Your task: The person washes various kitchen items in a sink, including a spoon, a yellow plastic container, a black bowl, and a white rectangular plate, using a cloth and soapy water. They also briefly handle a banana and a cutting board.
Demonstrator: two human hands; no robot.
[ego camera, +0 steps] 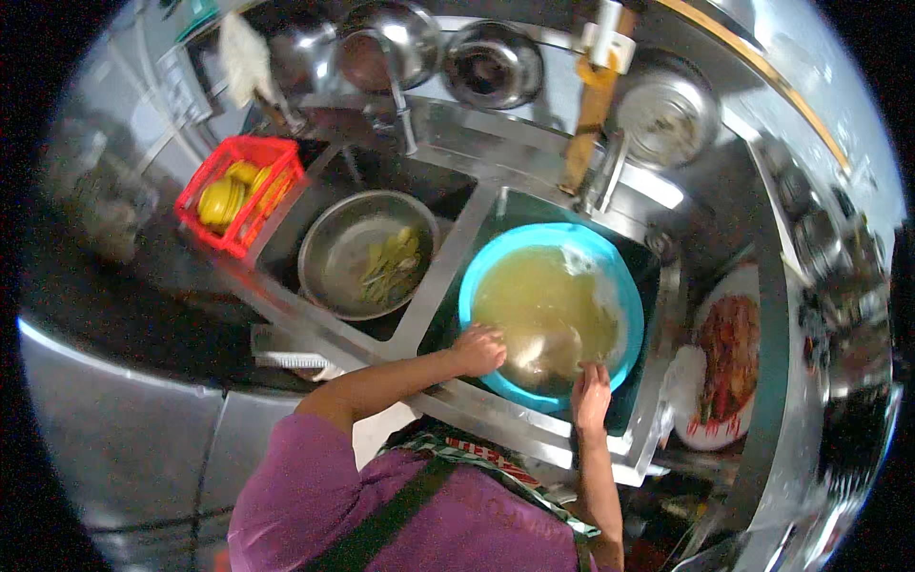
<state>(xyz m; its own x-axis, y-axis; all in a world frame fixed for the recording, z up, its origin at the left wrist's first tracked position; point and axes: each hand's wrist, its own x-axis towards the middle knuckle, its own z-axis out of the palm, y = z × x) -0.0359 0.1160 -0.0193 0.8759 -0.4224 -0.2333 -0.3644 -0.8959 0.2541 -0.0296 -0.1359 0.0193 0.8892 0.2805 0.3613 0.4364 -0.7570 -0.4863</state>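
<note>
A light-blue plastic basin (468, 289) stands in the right compartment of a steel double sink (447, 268). Cloudy yellowish water (543, 293) fills much of it, with white foam near the far and right sides. My left hand (480, 350) is curled at the basin's near left rim; whether its fingers hold anything is hidden. Over the near right part of the water is my right hand (592, 393), its fingertips close together. A tiny thing may be between them, but blur hides it. In the left compartment, a round metal pan (332, 236) contains green vegetable stalks (392, 264).
A red plastic basket (239, 239) with yellow dishes (221, 200) sits left of the sink. Two faucets (400, 107) reach over the compartments. Metal bowls (493, 64) lean along the back. At right lies a white oval dish (704, 437) of reddish-brown food (729, 357).
</note>
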